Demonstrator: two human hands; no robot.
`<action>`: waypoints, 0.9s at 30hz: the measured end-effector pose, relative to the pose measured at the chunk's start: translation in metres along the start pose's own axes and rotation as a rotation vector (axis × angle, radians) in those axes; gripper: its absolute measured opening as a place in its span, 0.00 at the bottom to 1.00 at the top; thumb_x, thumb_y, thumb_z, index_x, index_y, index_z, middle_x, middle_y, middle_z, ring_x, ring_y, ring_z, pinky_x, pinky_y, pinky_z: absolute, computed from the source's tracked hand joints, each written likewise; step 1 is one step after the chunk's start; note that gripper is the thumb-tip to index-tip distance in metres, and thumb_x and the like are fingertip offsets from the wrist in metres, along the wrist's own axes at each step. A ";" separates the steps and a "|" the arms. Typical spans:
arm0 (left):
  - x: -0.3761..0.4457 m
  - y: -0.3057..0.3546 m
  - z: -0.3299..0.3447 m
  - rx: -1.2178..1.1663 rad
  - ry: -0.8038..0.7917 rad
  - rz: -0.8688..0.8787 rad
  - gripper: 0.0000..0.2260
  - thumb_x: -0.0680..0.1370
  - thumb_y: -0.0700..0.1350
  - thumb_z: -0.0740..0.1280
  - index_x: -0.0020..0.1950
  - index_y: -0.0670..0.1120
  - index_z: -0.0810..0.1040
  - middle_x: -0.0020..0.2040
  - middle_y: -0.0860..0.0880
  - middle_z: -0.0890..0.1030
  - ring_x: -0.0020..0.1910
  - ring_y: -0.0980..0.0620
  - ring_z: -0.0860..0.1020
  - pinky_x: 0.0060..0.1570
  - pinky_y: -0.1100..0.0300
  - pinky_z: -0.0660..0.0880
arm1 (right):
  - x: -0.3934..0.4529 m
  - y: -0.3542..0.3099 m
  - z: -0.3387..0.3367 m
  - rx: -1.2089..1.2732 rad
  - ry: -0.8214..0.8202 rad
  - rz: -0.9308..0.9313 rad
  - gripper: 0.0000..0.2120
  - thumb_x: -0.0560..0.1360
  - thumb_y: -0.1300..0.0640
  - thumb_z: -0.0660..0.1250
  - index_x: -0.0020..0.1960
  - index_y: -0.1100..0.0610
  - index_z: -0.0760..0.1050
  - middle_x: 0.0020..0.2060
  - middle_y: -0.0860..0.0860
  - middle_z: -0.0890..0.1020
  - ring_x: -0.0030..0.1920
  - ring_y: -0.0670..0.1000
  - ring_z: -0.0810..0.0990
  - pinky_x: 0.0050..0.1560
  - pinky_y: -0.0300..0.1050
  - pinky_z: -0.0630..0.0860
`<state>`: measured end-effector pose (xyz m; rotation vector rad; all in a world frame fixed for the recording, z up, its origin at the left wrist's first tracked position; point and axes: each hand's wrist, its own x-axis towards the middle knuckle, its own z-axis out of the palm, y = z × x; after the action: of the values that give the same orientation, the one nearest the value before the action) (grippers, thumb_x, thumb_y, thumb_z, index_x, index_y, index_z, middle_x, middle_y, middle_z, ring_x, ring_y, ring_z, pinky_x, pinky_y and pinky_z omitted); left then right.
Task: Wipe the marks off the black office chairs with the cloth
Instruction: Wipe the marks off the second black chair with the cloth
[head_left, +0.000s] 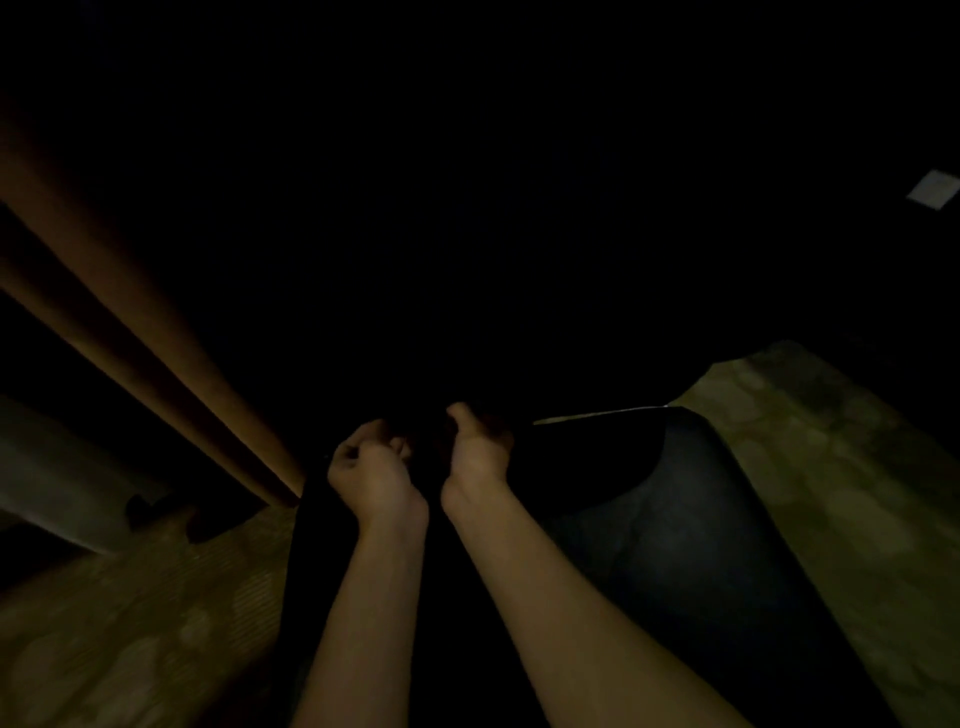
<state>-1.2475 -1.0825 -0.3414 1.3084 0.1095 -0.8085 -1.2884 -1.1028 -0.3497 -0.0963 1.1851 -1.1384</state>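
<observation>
- the scene is very dark; most of the upper view is black and nothing can be made out there.
- the patterned carpet (831, 467) shows dimly at lower left and at the right, a yellowish floor under everything.
- a black office chair (675, 519) fills the lower middle and right: a dark, faintly sheened padded surface, with a thin pale edge line running along its top. which part of the chair this is, seat or back, i cannot tell.
- brown wooden bars (156, 332) slant down from the upper left toward the middle, likely part of a table or other furniture; a pale panel sits below them at far left.
- both bare forearms reach up from the bottom of the view to the chair's upper edge.
- the left hand (369, 467) is curled into a loose fist just beside the right one; whether it pinches anything is lost in the dark.
- the right hand (478, 447) is also curled, thumb up, at the chair's edge; it may be gripping something dark, but i cannot tell.
- the cloth is not discernible; if present, it is probably bunched between or under the hands, black against black.
- a small pale square (934, 189) lies far off at upper right.
- judged step: working at the chair's top edge, either gathering the cloth or rubbing a spot there.
- the next move likely calls for a firm hold on the cloth and steady strokes along the padded surface; marks are invisible in this light, so feel must guide.
</observation>
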 end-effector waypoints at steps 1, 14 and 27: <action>0.007 0.007 -0.008 -0.003 0.038 0.001 0.12 0.79 0.32 0.57 0.45 0.48 0.74 0.46 0.49 0.79 0.39 0.54 0.77 0.38 0.64 0.74 | -0.005 0.009 0.007 -0.002 -0.027 0.036 0.16 0.77 0.62 0.69 0.63 0.57 0.73 0.54 0.57 0.81 0.53 0.56 0.81 0.55 0.53 0.80; 0.010 0.008 -0.002 -0.023 0.074 -0.026 0.06 0.80 0.36 0.61 0.51 0.44 0.76 0.50 0.46 0.80 0.46 0.49 0.80 0.50 0.55 0.79 | -0.010 0.004 0.013 -0.018 -0.036 0.122 0.15 0.76 0.63 0.69 0.63 0.59 0.75 0.51 0.58 0.82 0.50 0.58 0.82 0.46 0.51 0.83; -0.036 -0.046 0.044 0.098 -0.089 -0.090 0.11 0.78 0.30 0.60 0.41 0.41 0.77 0.39 0.43 0.80 0.39 0.46 0.78 0.45 0.51 0.79 | 0.015 -0.075 -0.051 0.078 0.094 -0.014 0.15 0.76 0.67 0.67 0.63 0.62 0.76 0.53 0.58 0.81 0.44 0.54 0.81 0.37 0.42 0.82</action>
<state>-1.3161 -1.1065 -0.3478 1.3650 0.0589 -0.9575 -1.3766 -1.1257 -0.3376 0.0091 1.2231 -1.2111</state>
